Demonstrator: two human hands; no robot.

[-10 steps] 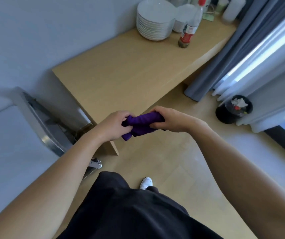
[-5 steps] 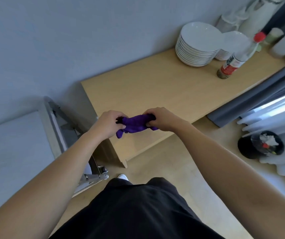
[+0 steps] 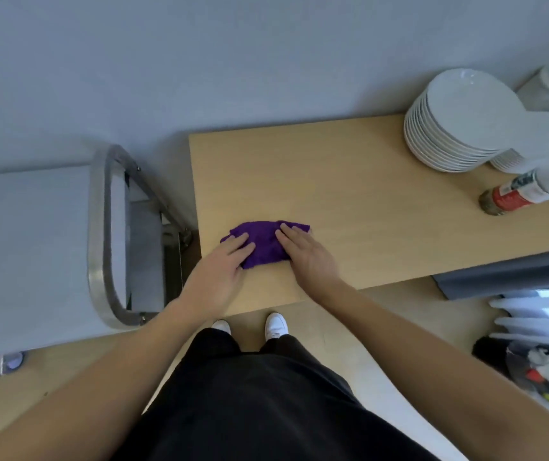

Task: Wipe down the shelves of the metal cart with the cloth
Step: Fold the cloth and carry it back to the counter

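Note:
A crumpled purple cloth (image 3: 264, 242) lies on the left part of the wooden table (image 3: 349, 181). My left hand (image 3: 219, 274) rests flat on the cloth's left edge, fingers stretched out. My right hand (image 3: 306, 257) lies flat on its right side, fingers also extended. Neither hand grips it. The metal cart (image 3: 98, 241) stands just left of the table against the wall. Its rounded steel handle frame and grey top shelf (image 3: 27, 254) show; the lower shelves are mostly hidden.
A stack of white plates (image 3: 459, 121) and a lying red-labelled bottle (image 3: 515, 194) sit at the table's right end. A grey curtain (image 3: 505, 274) hangs at the right. A black bin (image 3: 539, 374) with rubbish stands on the floor at the lower right. My white shoes touch the table's front edge.
Both hands held the cloth bunched in the air before. Now it lies on the table and both hands lie flat on it. My view has swung to face the table and cart.

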